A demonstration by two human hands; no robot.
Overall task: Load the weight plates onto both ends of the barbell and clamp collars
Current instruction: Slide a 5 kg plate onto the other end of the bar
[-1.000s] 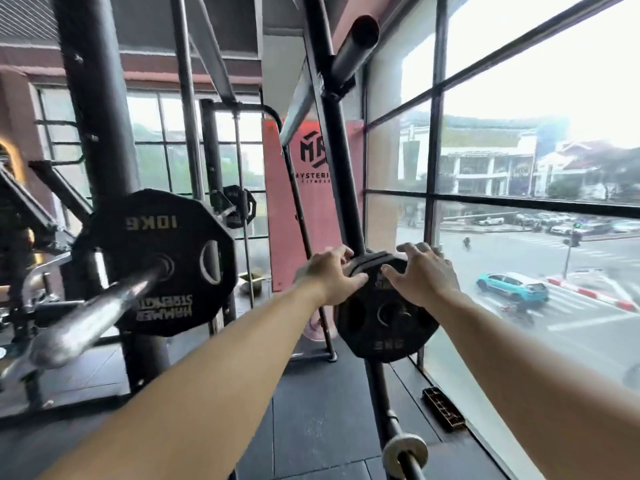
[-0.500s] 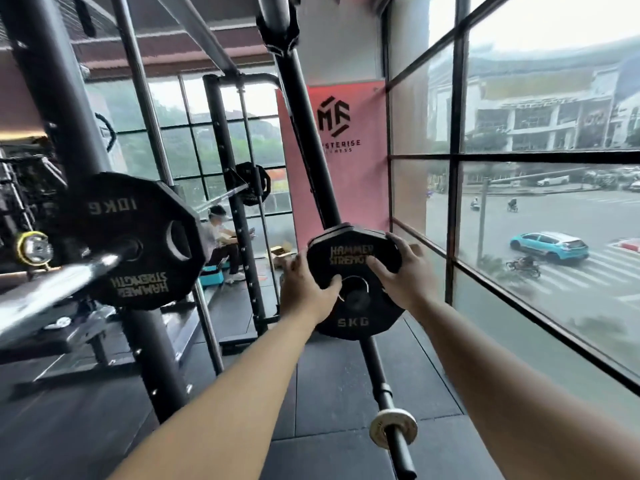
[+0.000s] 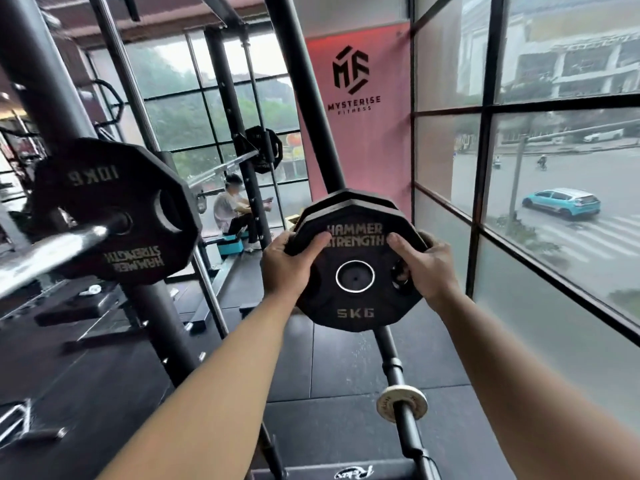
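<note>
Presently the 5 kg plate (image 3: 356, 268) is standing upright in front of the slanted rack post (image 3: 311, 98), its lettered face toward the camera. It is nowhere near the bar. A second plate (image 3: 346, 197) is sitting directly behind it, showing only its upper rim. A dark disc is filling the front plate's centre hole, so I cannot tell whether the plate is clear of its storage peg.

The left grip (image 3: 291, 265) is clasping the plate's left edge, with the thumb lying across the face and the fingers curled behind. The right grip (image 3: 429, 268) is doing the same on the right edge, so both are bearing the one plate.

Off to the left, the barbell sleeve (image 3: 52, 251) is pointing toward the camera and carrying a 10 kg plate (image 3: 114, 213) pushed well inboard. No collar is showing on the bare sleeve outside that plate. The bar's other end is lying out of view.

Further out, a small pale plate (image 3: 401, 403) is hanging on a lower peg of the post above the rubber floor (image 3: 346, 358). A seated person (image 3: 228, 209) is occupying the background, and the window (image 3: 446, 133) is running along the right.

Judgement: loading is looking partly done on this end. The 5 kg plate is awaiting transfer to the sleeve and the collar is outstanding. The far end is unverified.
</note>
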